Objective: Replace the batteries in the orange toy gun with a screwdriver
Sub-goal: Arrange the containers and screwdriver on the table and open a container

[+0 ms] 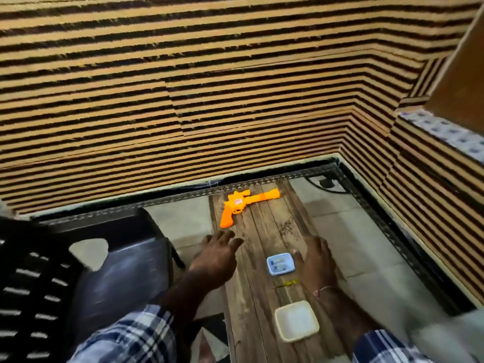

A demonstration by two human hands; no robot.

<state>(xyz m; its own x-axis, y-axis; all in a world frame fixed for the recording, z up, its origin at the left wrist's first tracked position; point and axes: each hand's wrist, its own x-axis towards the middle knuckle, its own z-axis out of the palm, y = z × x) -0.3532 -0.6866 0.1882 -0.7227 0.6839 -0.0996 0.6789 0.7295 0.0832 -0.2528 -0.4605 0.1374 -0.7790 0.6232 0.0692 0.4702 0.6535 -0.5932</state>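
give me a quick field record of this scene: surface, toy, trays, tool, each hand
surface: narrow wooden board
toy: orange toy gun lying flat at the far end, barrel pointing right
blue tray: mid-board, small grey items inside, too blurred to name
white tray: near end, looks empty
tool: small yellow-handled screwdriver between the trays
left hand: fingers straight, stretched toward the gun, not touching it
right hand: flat on the board beside the blue tray

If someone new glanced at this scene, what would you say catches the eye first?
The orange toy gun stands out, lying flat at the far end of the wooden board. Nearer, the left hand reaches toward it with fingers spread, while the right hand lies beside a small blue tray.
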